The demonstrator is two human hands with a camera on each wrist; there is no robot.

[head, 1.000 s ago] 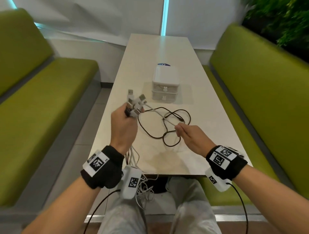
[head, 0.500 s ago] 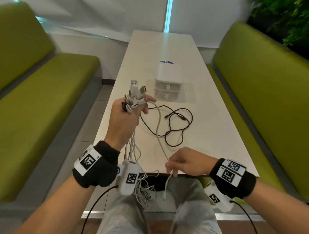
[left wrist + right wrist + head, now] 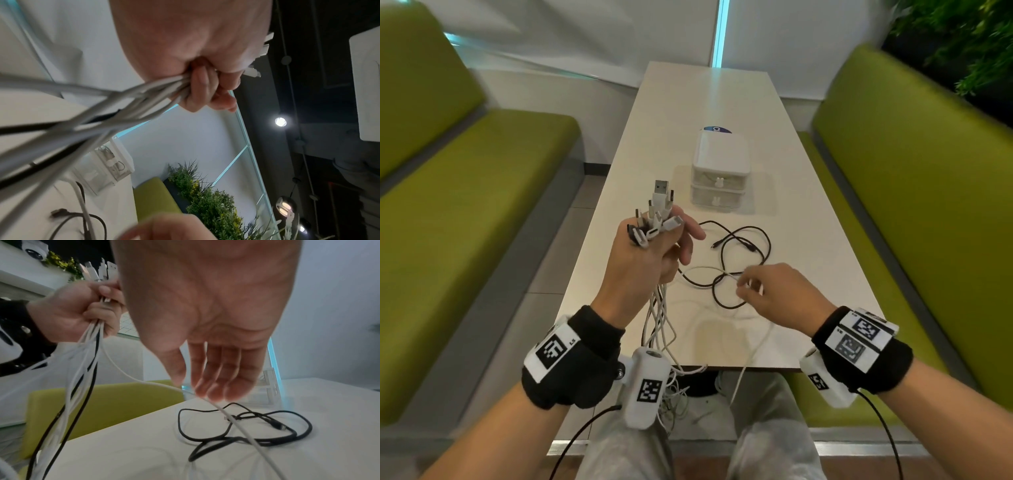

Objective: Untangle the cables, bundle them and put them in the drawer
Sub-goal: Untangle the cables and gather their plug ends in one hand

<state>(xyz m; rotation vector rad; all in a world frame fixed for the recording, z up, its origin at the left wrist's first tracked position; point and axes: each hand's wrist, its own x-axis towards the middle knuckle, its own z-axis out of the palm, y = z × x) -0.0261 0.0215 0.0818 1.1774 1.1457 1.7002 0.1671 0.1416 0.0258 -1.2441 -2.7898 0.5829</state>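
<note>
**Left hand gripping the cable bunch, right hand drawing one white cable out**

A green padded seat (image 3: pixel 465 192) is running along the left of a long pale bench (image 3: pixel 698 102), with a matching seat (image 3: pixel 914 192) on the right and leafy plants (image 3: pixel 962 37) sitting behind it. A white wall with a lit blue strip is closing off the far end.

The left hand (image 3: pixel 643 260) is hovering above the near left part of the bench, fingers curling tightly round a bunch of cables (image 3: pixel 659 318); their plugs (image 3: pixel 654 219) are fanning out above the fist and the cords are hanging down past the bench edge towards the lap. A loose black cable (image 3: pixel 739 253) is lying in loops on the bench to the right of that hand. Beyond it a small white drawer unit (image 3: pixel 720 171) is standing with both drawers closed.

The right hand (image 3: pixel 774 291) is hovering palm down just over the near right part of the bench, thumb and fingertips pinching a single white cable (image 3: pixel 705 270) that is crossing over the black loops.

The left wrist view is adding dark ceiling and spot lamps (image 3: pixel 280 121), and the fingers (image 3: pixel 202 91) folding over the cords. The right wrist view is showing the white cable (image 3: pixel 246 431) sloping from the fingertips across the black cable (image 3: pixel 246 438), and one black cord inside the held bunch.
</note>
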